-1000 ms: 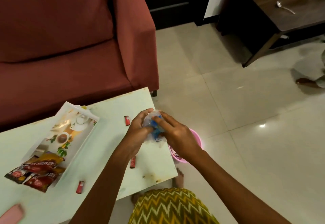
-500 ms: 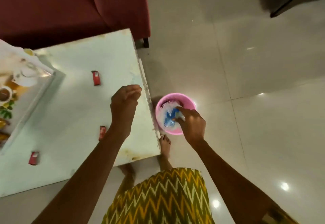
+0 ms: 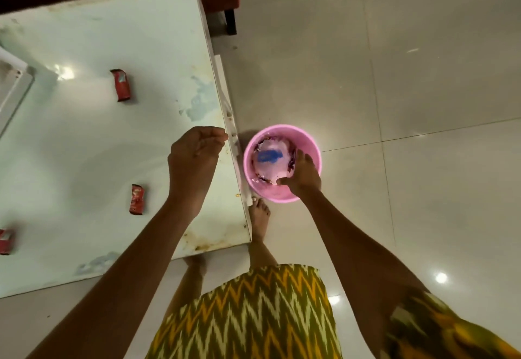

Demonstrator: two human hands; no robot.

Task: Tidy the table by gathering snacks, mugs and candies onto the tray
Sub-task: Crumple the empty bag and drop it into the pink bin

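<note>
While the right hand point(image 3: 300, 174) presses a wrapper point(image 3: 270, 161) into the pink bin point(image 3: 313, 147), the loosely curled, empty left hand point(image 3: 194, 158) hovers nearer the candies point(image 3: 137, 199) lying leftward on the table point(image 3: 84, 138).

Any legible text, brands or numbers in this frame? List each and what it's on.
None can be read.
Red candy wrapper: pale print, blurred.
Second red candy wrapper: pale marks, too small.
Third red candy wrapper, at the frame's edge: blurred.
Clear wrapper in the pink bin: blue patch, no letters resolvable.
</note>
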